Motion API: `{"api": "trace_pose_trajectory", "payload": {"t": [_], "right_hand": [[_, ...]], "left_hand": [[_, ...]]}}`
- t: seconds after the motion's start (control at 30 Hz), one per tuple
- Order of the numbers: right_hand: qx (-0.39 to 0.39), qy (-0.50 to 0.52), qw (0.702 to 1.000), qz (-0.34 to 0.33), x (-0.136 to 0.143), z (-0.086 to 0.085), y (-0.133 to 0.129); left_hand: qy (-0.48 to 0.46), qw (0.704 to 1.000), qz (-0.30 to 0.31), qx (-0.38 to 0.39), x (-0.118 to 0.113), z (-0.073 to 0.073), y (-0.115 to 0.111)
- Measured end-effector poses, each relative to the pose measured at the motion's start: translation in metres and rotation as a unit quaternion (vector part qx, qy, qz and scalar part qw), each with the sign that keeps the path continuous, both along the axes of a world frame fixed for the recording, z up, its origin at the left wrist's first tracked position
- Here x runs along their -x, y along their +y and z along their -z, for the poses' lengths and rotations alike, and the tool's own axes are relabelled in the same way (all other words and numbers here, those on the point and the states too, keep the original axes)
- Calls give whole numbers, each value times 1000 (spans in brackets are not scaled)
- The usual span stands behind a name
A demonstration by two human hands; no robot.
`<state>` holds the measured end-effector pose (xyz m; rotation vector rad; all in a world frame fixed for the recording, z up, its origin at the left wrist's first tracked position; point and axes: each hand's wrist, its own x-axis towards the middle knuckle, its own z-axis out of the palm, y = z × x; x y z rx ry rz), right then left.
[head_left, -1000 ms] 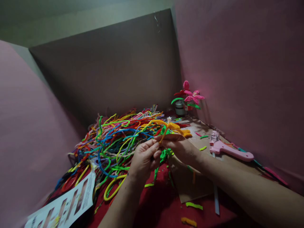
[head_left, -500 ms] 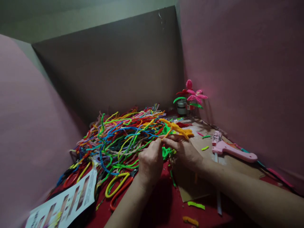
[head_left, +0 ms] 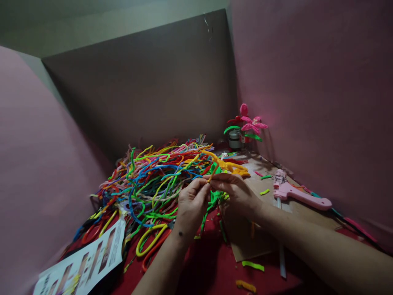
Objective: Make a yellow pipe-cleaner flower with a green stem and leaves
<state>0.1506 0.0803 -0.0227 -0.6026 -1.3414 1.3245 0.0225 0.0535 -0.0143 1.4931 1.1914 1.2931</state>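
Note:
An orange pipe cleaner [head_left: 212, 173] is pinched at its lower end between the fingertips of my left hand [head_left: 192, 200] and my right hand [head_left: 238, 194]. My hands meet there, thumbs and forefingers pressed together. Beyond the right hand, more orange pipe cleaners [head_left: 235, 167] lie bunched with a curved end rising to the left; whether they join the pinched piece I cannot tell. Bright green shaped pieces [head_left: 216, 196] show below and behind my fingers, partly hidden by them.
A large heap of coloured pipe cleaners [head_left: 166, 176] lies left and behind. Scissors [head_left: 150, 241] and a printed sheet [head_left: 82, 262] are at the left. A pink glue gun [head_left: 299, 194] rests on cardboard [head_left: 251, 241] at the right. Pink fuzzy flowers [head_left: 254, 123] stand at the back.
My left hand has turned, bringing its thumb and fingers into view. The orange pipe cleaner between my fingertips now stands more upright, and the curved orange end has shifted slightly left.

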Motion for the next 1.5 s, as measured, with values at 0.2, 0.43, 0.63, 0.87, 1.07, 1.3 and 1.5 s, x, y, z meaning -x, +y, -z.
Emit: {"api": "trace_pose_trajectory", "payload": {"t": [0.2, 0.43, 0.63, 0.87, 1.07, 1.3, 1.5], "right_hand": [[-15, -3, 999, -38, -2, -4, -1], [45, 69, 996, -45, 1, 3, 2], [26, 103, 991, -85, 0, 5, 4], [52, 104, 993, 8, 5, 7, 2], [42, 80, 996, 25, 6, 5, -4], [46, 75, 995, -50, 5, 4, -1], [63, 80, 993, -62, 3, 5, 2]], "left_hand": [[-71, 994, 46, 74, 3, -7, 1], [-144, 972, 127, 133, 7, -9, 1], [-205, 937, 227, 170, 11, -11, 1], [155, 979, -29, -129, 0, 6, 1], [293, 917, -64, -262, 4, 14, 1], [46, 995, -43, -71, -2, 1, -1], [-60, 996, 40, 58, 0, -8, -1]]}}
